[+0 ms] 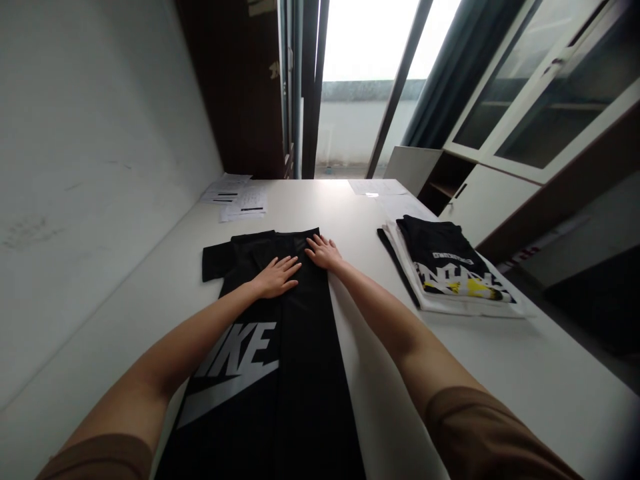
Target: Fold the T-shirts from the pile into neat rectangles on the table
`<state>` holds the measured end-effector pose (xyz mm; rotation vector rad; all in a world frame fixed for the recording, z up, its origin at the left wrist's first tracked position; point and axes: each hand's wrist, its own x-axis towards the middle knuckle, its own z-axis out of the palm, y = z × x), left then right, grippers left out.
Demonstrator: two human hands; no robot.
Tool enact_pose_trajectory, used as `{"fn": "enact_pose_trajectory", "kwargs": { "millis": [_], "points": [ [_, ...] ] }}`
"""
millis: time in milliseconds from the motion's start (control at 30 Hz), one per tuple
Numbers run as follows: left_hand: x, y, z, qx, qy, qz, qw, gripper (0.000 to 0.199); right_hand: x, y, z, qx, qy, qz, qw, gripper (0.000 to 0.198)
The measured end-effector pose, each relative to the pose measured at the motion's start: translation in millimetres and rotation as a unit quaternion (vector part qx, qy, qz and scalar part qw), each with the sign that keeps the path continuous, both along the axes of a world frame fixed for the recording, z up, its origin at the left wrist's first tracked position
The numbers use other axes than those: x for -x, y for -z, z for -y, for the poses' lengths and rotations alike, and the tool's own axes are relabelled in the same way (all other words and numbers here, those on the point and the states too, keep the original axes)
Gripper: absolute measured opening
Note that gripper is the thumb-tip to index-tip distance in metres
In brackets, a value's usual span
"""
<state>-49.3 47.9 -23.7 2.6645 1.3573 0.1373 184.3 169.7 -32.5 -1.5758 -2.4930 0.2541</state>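
Note:
A black T-shirt (307, 360) with a large grey logo print lies flat on the white table, its right side folded inward over the middle. One sleeve sticks out at the far left. My left hand (277, 277) rests flat on the cloth near the upper middle, fingers spread. At the upper right edge of the shirt, my right hand (323, 252) lies with its fingers stretched out on the fabric. Neither hand grips the cloth. The near end of the shirt runs out of view at the bottom.
A stack of folded shirts (440, 257), black and white, sits on the table (400, 387) to the right. Papers (245, 201) lie at the far left by the wall, with more sheets (377, 187) at the far right. White cabinets (493, 197) stand beyond the right edge.

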Motion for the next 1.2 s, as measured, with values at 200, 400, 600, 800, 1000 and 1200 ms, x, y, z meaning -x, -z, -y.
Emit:
{"fn": "enact_pose_trajectory", "kwargs": {
  "millis": [200, 400, 600, 800, 1000, 1200],
  "points": [
    [44.2, -3.8, 10.7, 0.001, -0.078, -0.036, 0.996, 0.061, 0.6, -6.8, -2.1, 0.009, 0.04, -0.013, 0.999, 0.069],
    [67.0, -0.4, 42.8, -0.055, -0.075, -0.017, 0.996, 0.054, 0.5, -15.8, 58.4, -0.043, 0.026, -0.064, 0.997, 0.062],
    [49.9, -12.1, 54.1, -0.128, -0.072, 0.018, 0.989, 0.04, 1.0, -29.2, 180.9, -0.053, -0.128, -0.073, 0.988, 0.055],
    [22.7, -30.1, 44.0, -0.164, -0.205, -0.073, 0.962, 0.026, -5.9, -51.4, 306.8, 0.024, -0.294, -0.095, 0.951, 0.062],
    [25.6, -38.2, 41.0, -0.171, -0.227, -0.072, 0.956, 0.024, -14.2, -67.4, 361.2, 0.084, -0.291, -0.095, 0.948, 0.071],
    [35.7, -30.5, 36.3, -0.137, -0.368, -0.002, 0.92, 0.035, -12.4, -72.9, 371.2, 0.08, -0.298, -0.075, 0.948, 0.067]
  ]
}}
